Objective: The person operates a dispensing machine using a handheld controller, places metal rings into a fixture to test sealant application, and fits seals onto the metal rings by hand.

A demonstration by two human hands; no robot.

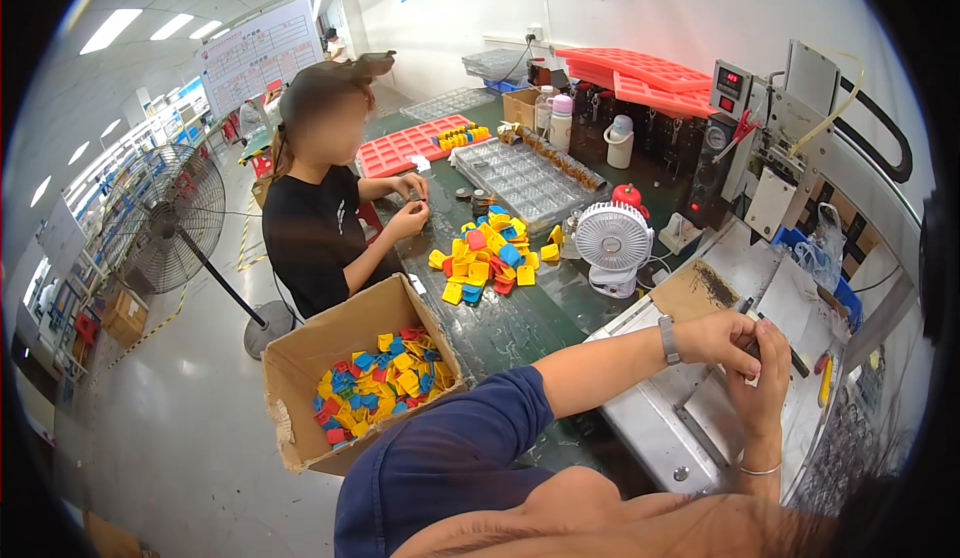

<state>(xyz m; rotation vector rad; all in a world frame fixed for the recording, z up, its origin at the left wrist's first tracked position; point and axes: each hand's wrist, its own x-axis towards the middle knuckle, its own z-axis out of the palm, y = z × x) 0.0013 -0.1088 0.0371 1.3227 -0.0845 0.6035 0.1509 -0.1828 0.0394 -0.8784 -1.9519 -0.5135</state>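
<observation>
Over the pale metal worktop (650, 398) of a bench machine, my left hand (722, 341) and my right hand (762, 386) meet with their fingers bent together. Both seem closed on something small, which the fingers mostly hide. A metal watch circles my left wrist and a thin bangle my right. Beyond my left hand lies a tan board (690, 293) with a heap of tiny dark pieces (712, 283). A black rod-like part (797, 356) shows just past my right fingers. Near it are a yellow-handled tool (825, 383) and the upright machine head (775, 193).
A carton (290, 398) of yellow, blue and red plastic tags stands left of my arm. More tags (490, 258) are heaped on the green table (520, 333), near a white fan (613, 243), a clear tray (525, 183) and red trays (640, 78). A co-worker (310, 208) sits across.
</observation>
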